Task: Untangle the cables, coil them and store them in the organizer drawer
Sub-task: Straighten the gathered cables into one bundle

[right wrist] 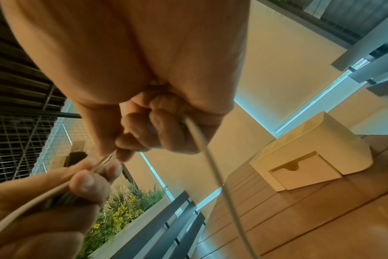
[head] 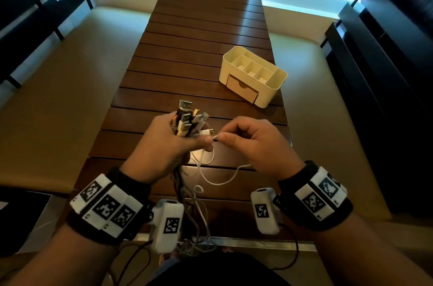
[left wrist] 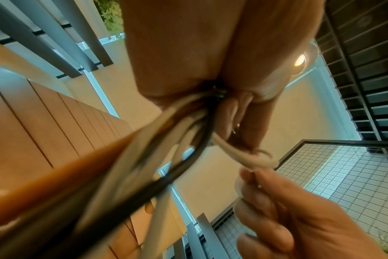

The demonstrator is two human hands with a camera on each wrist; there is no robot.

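The left hand [head: 164,145] had its grip wrapped round the bundle of cables [head: 187,121], plugs fanned out above the fist and tails hanging off the bench [head: 187,51] edge toward the floor. The right hand [head: 253,143] pinched one white cable [head: 206,159] between thumb and forefinger, close against the left thumb. This looked like the untangling step: one strand being teased free of the bunch. Next, I reckoned, that strand needed drawing clear along its loop without dragging the others. The organizer [head: 254,75] sat well apart on the bench, its drawer [head: 241,87] shut and needing opening later.
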